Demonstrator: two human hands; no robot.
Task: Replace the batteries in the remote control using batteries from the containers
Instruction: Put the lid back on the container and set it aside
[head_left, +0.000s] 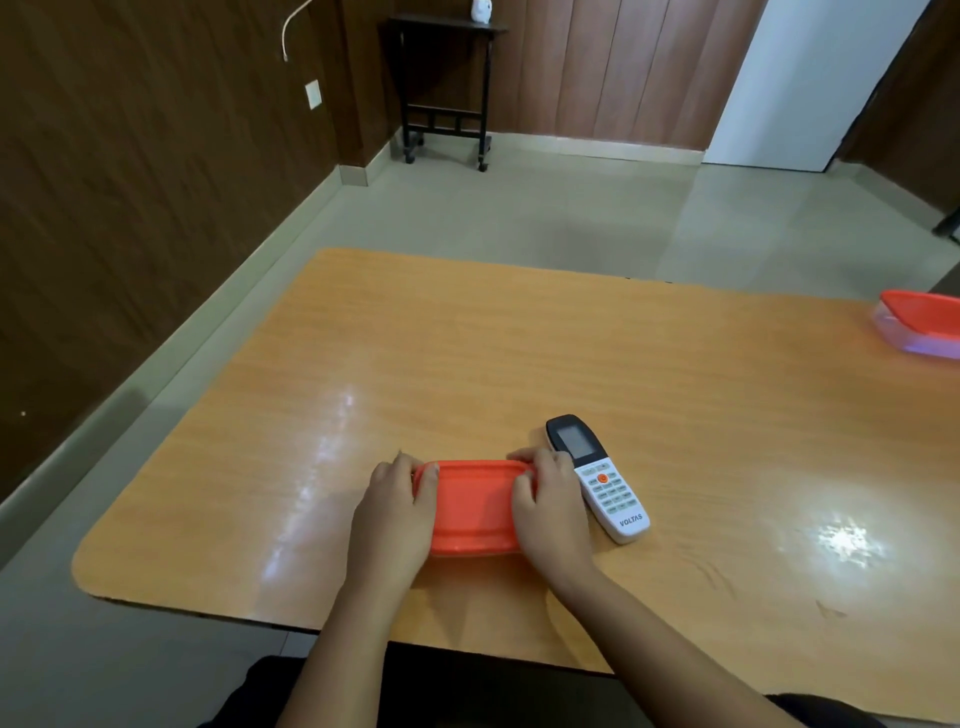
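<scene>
A small container with an orange lid (474, 506) lies on the wooden table (467, 364) near its front edge. My left hand (397, 506) grips its left end and my right hand (550, 512) grips its right end, fingers curled over the lid's rim. The lid is on, so the contents are hidden. A white and black remote control (597, 478) lies face up just right of my right hand, its screen end pointing away from me. A second container with an orange lid (922, 325) stands at the table's far right edge.
The table's left and front edges are rounded, with tiled floor beyond. A dark small side table (447, 88) stands by the far wood-panelled wall. My dark-clothed lap shows below the table's front edge.
</scene>
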